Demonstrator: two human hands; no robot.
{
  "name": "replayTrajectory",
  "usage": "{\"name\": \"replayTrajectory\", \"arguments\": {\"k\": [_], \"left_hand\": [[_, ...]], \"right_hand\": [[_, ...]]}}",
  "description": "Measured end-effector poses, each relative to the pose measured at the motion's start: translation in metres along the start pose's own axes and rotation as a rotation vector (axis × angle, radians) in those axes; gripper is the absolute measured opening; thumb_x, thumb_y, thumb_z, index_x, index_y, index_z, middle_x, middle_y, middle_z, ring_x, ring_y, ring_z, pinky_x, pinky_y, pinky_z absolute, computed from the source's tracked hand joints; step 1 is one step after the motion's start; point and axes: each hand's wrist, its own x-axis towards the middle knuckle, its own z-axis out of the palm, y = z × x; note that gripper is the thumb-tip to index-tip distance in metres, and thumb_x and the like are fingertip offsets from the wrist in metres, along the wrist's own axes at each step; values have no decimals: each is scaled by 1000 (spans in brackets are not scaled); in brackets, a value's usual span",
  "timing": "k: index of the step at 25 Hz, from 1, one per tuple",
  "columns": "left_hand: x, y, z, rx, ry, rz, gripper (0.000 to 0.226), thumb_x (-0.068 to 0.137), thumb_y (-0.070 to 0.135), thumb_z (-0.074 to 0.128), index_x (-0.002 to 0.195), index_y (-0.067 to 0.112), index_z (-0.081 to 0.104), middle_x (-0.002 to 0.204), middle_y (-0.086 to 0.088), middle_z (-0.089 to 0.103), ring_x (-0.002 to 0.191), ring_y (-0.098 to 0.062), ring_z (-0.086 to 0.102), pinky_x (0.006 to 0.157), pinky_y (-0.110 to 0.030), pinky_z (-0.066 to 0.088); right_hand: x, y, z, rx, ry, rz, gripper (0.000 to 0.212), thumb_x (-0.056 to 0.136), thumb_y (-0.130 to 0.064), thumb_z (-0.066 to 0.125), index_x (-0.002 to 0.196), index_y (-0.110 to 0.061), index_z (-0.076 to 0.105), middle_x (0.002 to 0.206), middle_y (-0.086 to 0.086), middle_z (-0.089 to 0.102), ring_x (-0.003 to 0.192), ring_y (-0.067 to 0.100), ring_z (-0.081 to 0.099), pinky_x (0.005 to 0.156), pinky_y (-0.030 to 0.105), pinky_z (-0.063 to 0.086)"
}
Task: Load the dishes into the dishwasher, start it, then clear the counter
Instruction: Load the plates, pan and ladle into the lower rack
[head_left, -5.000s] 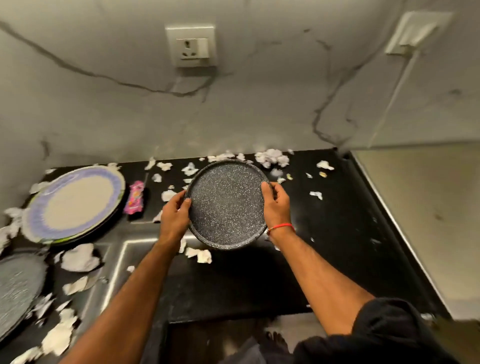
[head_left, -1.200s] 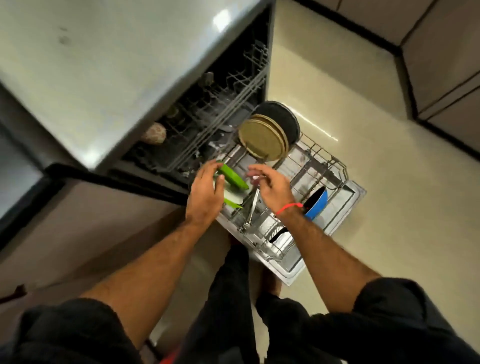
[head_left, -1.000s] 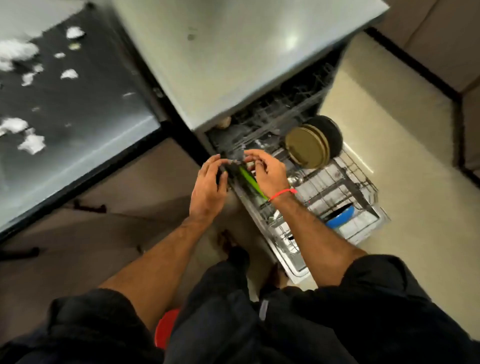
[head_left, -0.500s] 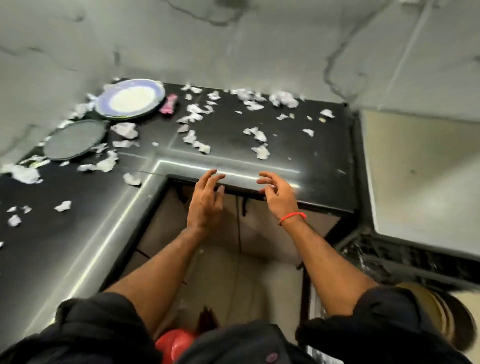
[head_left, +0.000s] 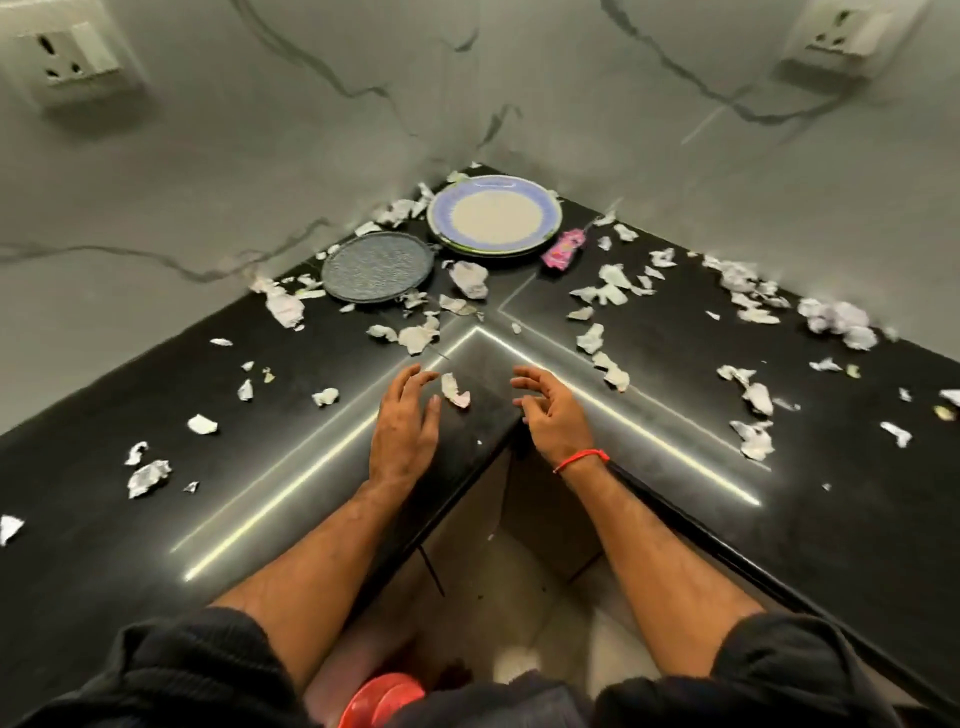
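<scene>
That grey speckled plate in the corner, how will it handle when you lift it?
The grey speckled plate looks rigid and probably fairly heavy. It lies flat on the counter, so it shouldn't roll, though its low rim offers little grip. Paper scraps touching its edge may slide along.

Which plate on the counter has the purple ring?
The round plate farthest back in the corner, beside the pink wrapper. It has a purple rim around a cream middle. The other plate, to its left, is speckled grey all over.

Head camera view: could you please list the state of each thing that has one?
Left hand: open, empty.
Right hand: open, fingers curled, empty.
Speckled grey plate: flat, not loaded.
Blue-rimmed plate: flat, not loaded.
Paper scraps: scattered.
Pink wrapper: beside blue-rimmed plate.
</scene>
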Motion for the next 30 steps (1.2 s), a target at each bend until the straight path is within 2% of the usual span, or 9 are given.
{"name": "replayTrajectory", "arguments": {"k": [5,8,11,13,15,18,22,26,30], "left_hand": [[30,-14,9,7,64,-78,35,98,19,58,134,18,57,144,-1,49,137,-17,44,117,-37,36],[56,-16,17,22,123,-161,36,97,17,60,133,16,58,144,-3,49,135,-16,45,117,-34,35],[77,-9,23,53,162,-223,38,96,16,62,133,14,58,145,-5,49,135,-16,45,115,-25,31],[87,-2,24,54,189,-245,37,96,15,62,132,15,58,145,-6,48,136,-16,45,115,-27,33],[96,2,24,82,201,-245,35,96,15,62,131,16,58,146,-6,47,136,-15,44,113,-25,32],[112,-7,22,112,208,-285,35,97,15,61,132,16,59,148,-4,44,134,-14,44,109,-21,30],[148,-32,16,85,218,-285,35,96,13,61,131,16,61,148,-4,43,134,-17,47,112,-35,40],[192,-61,13,145,122,-299,38,98,12,55,136,17,58,156,-2,38,142,-20,40,116,-42,37],[218,-90,17,307,-194,-431,60,102,16,48,158,23,26,168,1,15,153,-27,15,121,-57,23]], "right_hand": [[57,5,19,20,-117,14,39,95,-1,49,124,-24,61,118,-9,67,103,8,66,93,32,56],[99,5,23,22,-224,-2,45,94,-3,50,114,-43,61,116,-15,67,104,6,66,91,37,57],[139,4,24,54,-304,-18,48,93,-4,51,121,-42,59,122,-11,66,86,16,65,80,41,57],[156,0,24,77,-355,-24,49,95,-2,50,132,-33,53,133,-4,61,73,19,57,71,35,53],[170,-3,23,60,-417,-35,51,96,-1,49,140,-26,48,140,-3,56,75,2,58,68,21,49],[188,-1,35,-16,-495,7,58,95,-3,51,148,-25,40,146,1,51,105,10,66,83,25,54],[215,-6,66,-61,-584,-8,67,95,-9,55,153,-25,26,154,-1,39,137,21,45,109,29,38],[242,-8,93,-240,-665,0,78,95,-15,58,156,-30,11,144,3,48,128,34,52,108,40,42],[252,2,107,-501,-656,37,96,90,-24,63,155,-32,-8,137,18,55,125,35,54,104,40,43]]}}
